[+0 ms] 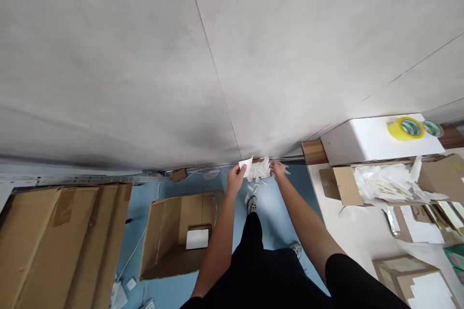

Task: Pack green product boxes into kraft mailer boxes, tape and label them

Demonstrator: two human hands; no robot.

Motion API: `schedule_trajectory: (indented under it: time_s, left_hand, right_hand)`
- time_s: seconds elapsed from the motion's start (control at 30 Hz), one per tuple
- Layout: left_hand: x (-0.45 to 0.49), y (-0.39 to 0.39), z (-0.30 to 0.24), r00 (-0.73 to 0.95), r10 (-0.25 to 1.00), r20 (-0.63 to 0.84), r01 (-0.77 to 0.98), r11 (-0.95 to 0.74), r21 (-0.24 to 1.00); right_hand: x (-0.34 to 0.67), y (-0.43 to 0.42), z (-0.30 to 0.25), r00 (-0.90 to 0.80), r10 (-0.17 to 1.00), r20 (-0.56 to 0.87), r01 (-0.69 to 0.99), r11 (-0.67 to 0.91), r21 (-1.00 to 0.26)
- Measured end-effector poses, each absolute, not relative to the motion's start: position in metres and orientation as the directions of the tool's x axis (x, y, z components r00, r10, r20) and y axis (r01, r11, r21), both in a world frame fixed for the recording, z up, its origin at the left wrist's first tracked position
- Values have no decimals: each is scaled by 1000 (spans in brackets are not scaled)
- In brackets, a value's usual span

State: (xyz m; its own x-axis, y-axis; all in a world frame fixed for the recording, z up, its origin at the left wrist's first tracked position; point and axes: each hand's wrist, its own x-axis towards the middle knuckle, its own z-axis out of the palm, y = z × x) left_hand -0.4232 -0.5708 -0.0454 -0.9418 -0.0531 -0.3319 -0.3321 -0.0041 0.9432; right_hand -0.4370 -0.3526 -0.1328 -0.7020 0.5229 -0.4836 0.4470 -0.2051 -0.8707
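- One open cardboard box (165,224) left of left hand (235,178);
- left hand pinching white sheet (246,164), thumb on top;
- white scraps (260,170) between hands;
- right hand (278,169) at scraps' right edge; can't tell its grip;
- scrap-filled carton (348,186) right of right hand

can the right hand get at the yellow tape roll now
Probably yes, with a stretch: the yellow tape roll sits uncovered on the white box, though the right hand is down by the white strips.
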Motion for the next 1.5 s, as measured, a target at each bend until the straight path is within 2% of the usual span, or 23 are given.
schedule_trajectory:
  time_s: [0.17,0.3,0.43,0.53,0.73,0.83,0.93,1.03,1.1,1.2,1.37,1.5]
  left_hand:
    - [-426,-527,-36,-966,36,-255,-253,50,966]
    - [-417,-472,-15,-967,187,-172,-157,94,983]
    - [-394,-410,12,-933,356,-47,-14,95,995]
    - [-364,-361,29,-879,475,38,81,72,994]
    - [-271,-261,51,-793,572,207,348,148,925]
    - [-223,-217,59,-662,711,238,488,168,857]
    - [-180,-177,62,-490,842,223,571,117,812]
    - [-141,-141,57,-372,916,149,460,43,887]
    - [-116,-118,51,-401,913,73,242,28,970]
    - [-82,-85,45,-453,891,-24,-9,23,1000]
    - [-44,-53,42,-398,916,-45,40,66,997]
    - [-35,-45,37,-396,917,-34,147,100,984]
  right_hand:
    - [-404,-334,-84,-667,563,-488,397,-285,-872]
    - [-360,-319,-30,-767,528,-365,238,-293,-926]
    - [-316,-286,12,-766,559,-318,154,-320,-935]
    - [-278,-247,35,-700,628,-339,92,-392,-915]
    - [-176,-171,72,-578,761,-295,-67,-404,-912]
    - [-121,-139,81,-442,841,-313,-152,-414,-898]
    - [-68,-104,83,-306,886,-349,-258,-430,-865]
    - [-15,-68,83,-197,915,-353,-322,-400,-858]
    - [19,-49,83,-181,919,-350,-322,-392,-862]
    - [64,-31,80,-215,909,-358,-297,-410,-862]
    - [107,-20,63,-228,884,-408,-244,-458,-855]
    - [116,-14,40,-126,893,-432,-97,-444,-891]
